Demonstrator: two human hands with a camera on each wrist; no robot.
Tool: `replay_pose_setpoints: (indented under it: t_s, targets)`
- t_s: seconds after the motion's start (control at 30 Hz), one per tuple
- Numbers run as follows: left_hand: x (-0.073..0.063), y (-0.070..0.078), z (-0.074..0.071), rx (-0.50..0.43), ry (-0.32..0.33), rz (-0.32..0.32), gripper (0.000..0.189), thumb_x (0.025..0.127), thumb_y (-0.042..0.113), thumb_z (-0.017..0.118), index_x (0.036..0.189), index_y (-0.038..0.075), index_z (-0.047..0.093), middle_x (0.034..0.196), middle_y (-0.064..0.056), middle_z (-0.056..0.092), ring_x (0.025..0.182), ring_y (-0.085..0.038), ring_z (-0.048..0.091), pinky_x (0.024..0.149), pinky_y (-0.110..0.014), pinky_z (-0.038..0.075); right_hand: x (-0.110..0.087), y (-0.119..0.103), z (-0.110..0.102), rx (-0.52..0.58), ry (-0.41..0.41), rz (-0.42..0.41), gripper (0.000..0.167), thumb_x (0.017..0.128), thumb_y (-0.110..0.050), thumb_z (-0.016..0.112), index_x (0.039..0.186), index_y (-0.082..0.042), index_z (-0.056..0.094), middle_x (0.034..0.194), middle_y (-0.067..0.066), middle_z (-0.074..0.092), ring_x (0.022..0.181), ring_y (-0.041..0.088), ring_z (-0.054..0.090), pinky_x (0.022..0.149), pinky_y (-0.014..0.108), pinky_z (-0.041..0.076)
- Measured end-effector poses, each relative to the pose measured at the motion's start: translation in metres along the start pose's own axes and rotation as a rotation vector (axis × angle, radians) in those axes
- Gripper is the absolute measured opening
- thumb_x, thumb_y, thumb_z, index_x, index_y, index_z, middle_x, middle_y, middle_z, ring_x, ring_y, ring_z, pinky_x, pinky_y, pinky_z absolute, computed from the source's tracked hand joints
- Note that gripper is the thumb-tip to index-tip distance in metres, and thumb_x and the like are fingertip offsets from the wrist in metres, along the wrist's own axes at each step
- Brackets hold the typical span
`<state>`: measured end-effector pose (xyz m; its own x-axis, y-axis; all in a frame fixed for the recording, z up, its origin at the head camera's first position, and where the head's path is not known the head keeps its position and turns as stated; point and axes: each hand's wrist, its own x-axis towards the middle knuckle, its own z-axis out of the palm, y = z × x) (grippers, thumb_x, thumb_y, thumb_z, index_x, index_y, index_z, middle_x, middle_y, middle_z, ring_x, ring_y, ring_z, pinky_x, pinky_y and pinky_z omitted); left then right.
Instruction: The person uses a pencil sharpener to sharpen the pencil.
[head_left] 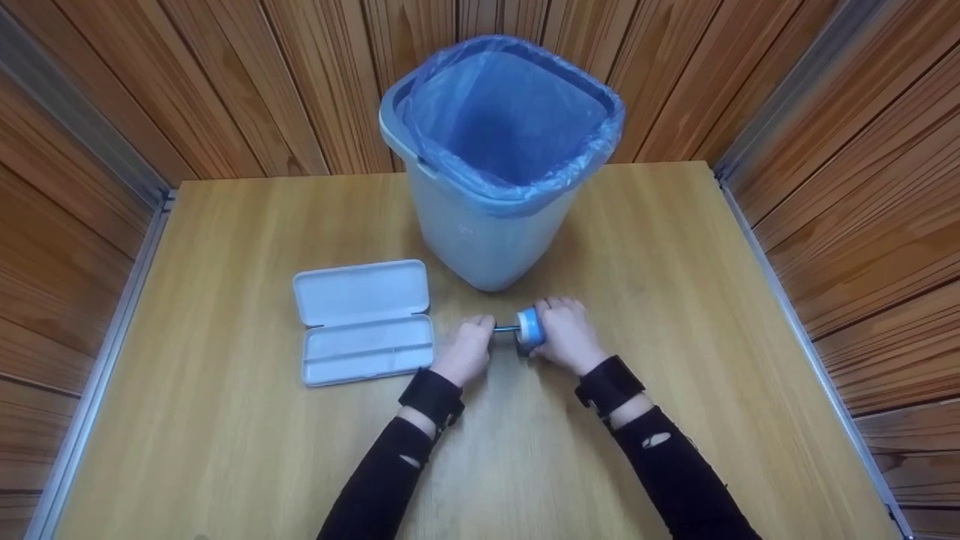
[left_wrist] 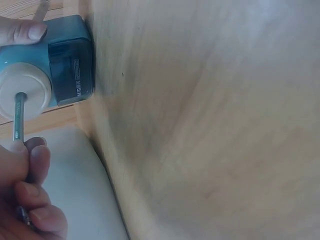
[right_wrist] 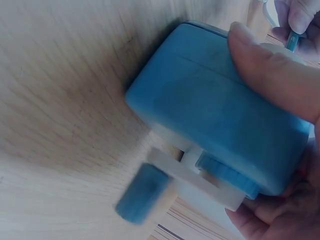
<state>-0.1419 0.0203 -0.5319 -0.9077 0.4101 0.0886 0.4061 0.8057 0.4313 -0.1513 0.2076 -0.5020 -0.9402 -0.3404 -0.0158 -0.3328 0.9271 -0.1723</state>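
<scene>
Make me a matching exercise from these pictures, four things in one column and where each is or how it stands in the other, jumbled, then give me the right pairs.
Things:
1. Pencil
2. Sharpener
3. Case
4. Bin

Places and states:
A. Lined with a blue bag
B. Gripped by the right hand
C. Lying open on the table
D. Held in the left hand

Right pairs: 1-D, 2-B, 3-C, 4-A.

Bin (head_left: 480,244) blocks way beyond sharpener (head_left: 532,327); open case (head_left: 364,296) hems left; passage over tabletop (head_left: 720,330) at right
</scene>
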Motion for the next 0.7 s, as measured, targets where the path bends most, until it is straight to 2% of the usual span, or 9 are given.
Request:
replay_pose_setpoints:
  t_s: [0.17, 0.4, 0.6, 0.7]
  targets:
    - [0.0019, 0.0041, 0.0029, 0.006, 0.010, 0.020, 0.017, 0.088, -0.003, 0.060, 0.104, 0.001, 0.062, 0.101, -0.016, 0.070, 0.093, -0.031, 0.069, 0.084, -0.041, 0.058, 0.0009, -0.0036, -0.0010, 0.008, -0.009, 0.010, 0.074, 0.060, -0.027, 0.095, 0.119, 0.003, 0.061, 0.112, 0.022, 0.068, 0.108, 0.039, 0.062, 0.102, 0.054, 0.046]
    - [0.0015, 0.0039, 0.0054, 0.050, 0.068, 0.046, 0.017, 0.082, -0.004, 0.066, 0.097, 0.002, 0.061, 0.093, -0.015, 0.070, 0.084, -0.031, 0.069, 0.074, -0.041, 0.058, 0.0009, -0.0064, 0.0006, -0.016, 0.026, -0.011, 0.070, 0.058, -0.028, 0.096, 0.111, 0.003, 0.063, 0.106, 0.022, 0.069, 0.102, 0.040, 0.063, 0.095, 0.053, 0.048]
    - [0.0024, 0.0036, 0.0063, 0.040, 0.067, 0.071, 0.016, 0.086, -0.004, 0.062, 0.102, 0.001, 0.062, 0.100, -0.016, 0.070, 0.091, -0.032, 0.069, 0.082, -0.041, 0.058, -0.0009, -0.0035, -0.0014, -0.083, 0.005, -0.008, 0.074, 0.062, -0.035, 0.093, 0.118, 0.000, 0.061, 0.112, 0.020, 0.069, 0.106, 0.039, 0.063, 0.095, 0.052, 0.048]
    - [0.0022, 0.0027, 0.0079, 0.060, 0.081, 0.089, 0.013, 0.090, -0.001, 0.058, 0.103, 0.001, 0.062, 0.101, -0.016, 0.071, 0.093, -0.031, 0.068, 0.084, -0.041, 0.058, -0.0044, -0.0029, -0.0044, -0.097, 0.009, -0.011, 0.083, 0.062, -0.040, 0.092, 0.127, -0.001, 0.058, 0.118, 0.022, 0.067, 0.109, 0.042, 0.062, 0.096, 0.055, 0.046]
